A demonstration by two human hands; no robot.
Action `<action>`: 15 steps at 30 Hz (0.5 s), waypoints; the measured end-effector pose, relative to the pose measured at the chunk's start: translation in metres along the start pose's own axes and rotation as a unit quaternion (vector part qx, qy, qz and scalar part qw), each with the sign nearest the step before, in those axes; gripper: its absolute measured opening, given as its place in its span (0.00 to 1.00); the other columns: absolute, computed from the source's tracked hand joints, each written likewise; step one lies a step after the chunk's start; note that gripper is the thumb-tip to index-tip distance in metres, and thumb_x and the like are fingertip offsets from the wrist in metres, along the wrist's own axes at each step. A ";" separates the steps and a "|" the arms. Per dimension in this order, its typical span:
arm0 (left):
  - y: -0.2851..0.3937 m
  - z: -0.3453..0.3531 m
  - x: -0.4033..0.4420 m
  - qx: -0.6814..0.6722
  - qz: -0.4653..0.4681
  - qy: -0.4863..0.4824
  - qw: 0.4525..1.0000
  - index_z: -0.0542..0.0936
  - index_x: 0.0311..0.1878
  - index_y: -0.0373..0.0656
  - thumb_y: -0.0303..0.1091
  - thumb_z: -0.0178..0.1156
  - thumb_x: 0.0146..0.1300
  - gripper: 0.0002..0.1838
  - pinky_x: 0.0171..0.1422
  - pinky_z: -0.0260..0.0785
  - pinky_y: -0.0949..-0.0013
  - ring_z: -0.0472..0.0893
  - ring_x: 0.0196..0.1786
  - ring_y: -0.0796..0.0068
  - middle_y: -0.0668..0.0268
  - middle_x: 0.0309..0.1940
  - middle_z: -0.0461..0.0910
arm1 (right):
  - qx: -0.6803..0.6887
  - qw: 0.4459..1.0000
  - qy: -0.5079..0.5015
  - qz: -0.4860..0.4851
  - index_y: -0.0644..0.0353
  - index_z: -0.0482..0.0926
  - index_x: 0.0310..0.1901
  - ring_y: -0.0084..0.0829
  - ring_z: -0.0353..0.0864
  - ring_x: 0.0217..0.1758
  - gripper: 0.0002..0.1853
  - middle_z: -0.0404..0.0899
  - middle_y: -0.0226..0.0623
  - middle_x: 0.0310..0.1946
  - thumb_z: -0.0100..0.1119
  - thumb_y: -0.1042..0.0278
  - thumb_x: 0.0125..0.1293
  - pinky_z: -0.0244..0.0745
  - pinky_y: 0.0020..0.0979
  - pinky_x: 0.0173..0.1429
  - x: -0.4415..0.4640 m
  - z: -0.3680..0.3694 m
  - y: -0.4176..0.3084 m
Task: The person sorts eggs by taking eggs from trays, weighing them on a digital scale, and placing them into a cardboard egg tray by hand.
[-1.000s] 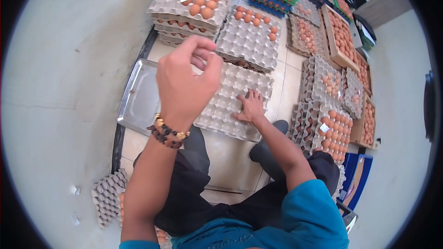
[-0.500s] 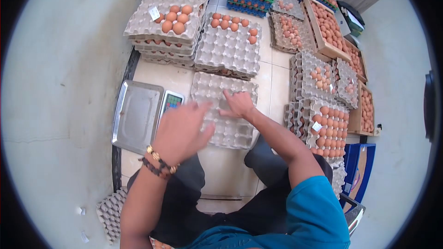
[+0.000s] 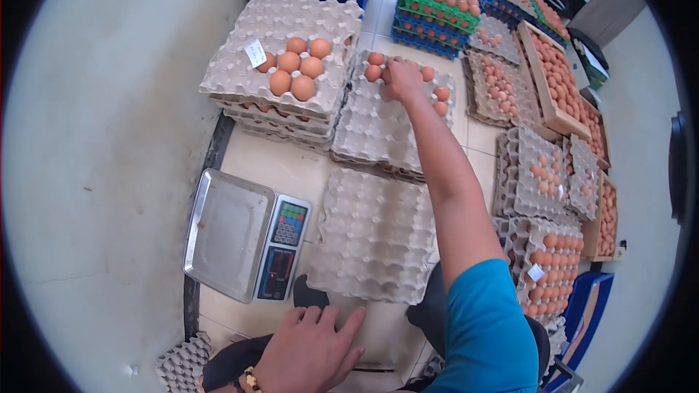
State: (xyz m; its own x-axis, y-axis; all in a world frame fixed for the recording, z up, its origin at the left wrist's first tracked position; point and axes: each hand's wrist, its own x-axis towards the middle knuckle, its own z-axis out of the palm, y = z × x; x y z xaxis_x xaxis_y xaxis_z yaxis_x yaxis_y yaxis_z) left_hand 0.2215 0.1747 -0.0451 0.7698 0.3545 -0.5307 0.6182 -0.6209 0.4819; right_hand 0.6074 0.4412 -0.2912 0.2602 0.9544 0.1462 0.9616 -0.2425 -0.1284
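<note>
My right hand [image 3: 403, 80] reaches far forward over an egg tray [image 3: 378, 124] on a low stack. Its fingers are curled down onto a brown egg at the far rows, mostly covered by the hand. Other brown eggs [image 3: 373, 73] sit to the left, and a few more [image 3: 441, 93] to the right. Close to my body, my left hand [image 3: 313, 349] hangs empty with its fingers spread. Between the two hands an empty grey egg tray [image 3: 371, 236] lies on the floor in front of my knees.
At left stands a scale [image 3: 229, 233] with a metal pan. Behind it rises a tray stack [image 3: 233, 73] topped with several eggs and a label. Egg-filled trays [image 3: 557, 269] and wooden crates [image 3: 553, 80] line the right; green and blue trays [image 3: 437, 4] stand farther back.
My right hand has moved forward from the empty tray to the eggs on the stack beyond. My left hand has drawn back toward my body. The view has shifted.
</note>
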 end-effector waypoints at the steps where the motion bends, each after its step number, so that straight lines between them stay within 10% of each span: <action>1: -0.002 -0.002 0.001 0.009 -0.005 -0.007 1.000 0.73 0.63 0.42 0.42 0.61 0.64 0.26 0.57 0.68 0.55 0.76 0.51 0.53 0.55 0.48 0.76 | -0.021 1.000 0.004 -0.010 0.57 0.85 0.40 0.45 0.83 0.53 0.11 0.83 0.42 0.48 0.64 0.66 0.55 0.78 0.43 0.56 0.009 0.004 0.003; 8: -0.001 -0.001 0.000 0.008 -0.010 -0.003 1.000 0.70 0.68 0.44 0.44 0.59 0.65 0.29 0.58 0.68 0.56 0.76 0.53 0.56 0.56 0.49 0.75 | 0.323 0.930 -0.054 0.168 0.62 0.86 0.30 0.35 0.86 0.38 0.12 0.85 0.41 0.28 0.63 0.61 0.56 0.80 0.34 0.44 0.008 -0.023 0.028; 12: 0.000 -0.008 0.003 -0.023 -0.015 -0.020 0.999 0.69 0.69 0.44 0.45 0.58 0.65 0.30 0.60 0.67 0.55 0.75 0.55 0.55 0.55 0.51 0.74 | 0.821 0.529 0.101 0.188 0.65 0.81 0.25 0.29 0.77 0.19 0.12 0.78 0.31 0.21 0.62 0.63 0.56 0.76 0.30 0.31 0.019 -0.001 0.045; 13: 0.000 -0.008 0.003 -0.020 -0.015 -0.020 1.000 0.69 0.69 0.44 0.45 0.58 0.65 0.30 0.60 0.67 0.55 0.75 0.55 0.55 0.55 0.52 0.74 | 0.812 0.530 0.103 0.223 0.64 0.82 0.33 0.28 0.77 0.23 0.12 0.79 0.34 0.25 0.62 0.62 0.57 0.77 0.31 0.32 0.027 0.003 0.045; 15: 0.002 -0.009 0.004 -0.017 -0.015 -0.019 1.000 0.69 0.69 0.44 0.46 0.57 0.66 0.30 0.60 0.67 0.55 0.75 0.55 0.55 0.56 0.52 0.74 | 0.608 0.761 -0.018 0.226 0.63 0.82 0.40 0.28 0.81 0.33 0.13 0.81 0.39 0.33 0.60 0.62 0.57 0.79 0.30 0.39 0.031 0.004 0.039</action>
State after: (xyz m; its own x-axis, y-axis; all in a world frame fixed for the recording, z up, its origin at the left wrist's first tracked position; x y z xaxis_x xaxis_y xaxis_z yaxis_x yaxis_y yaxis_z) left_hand 0.2274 0.1810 -0.0397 0.7448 0.3446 -0.5714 0.6462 -0.5859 0.4890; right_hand 0.6521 0.4620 -0.2960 0.5169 0.8306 -0.2072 -0.0222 -0.2290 -0.9732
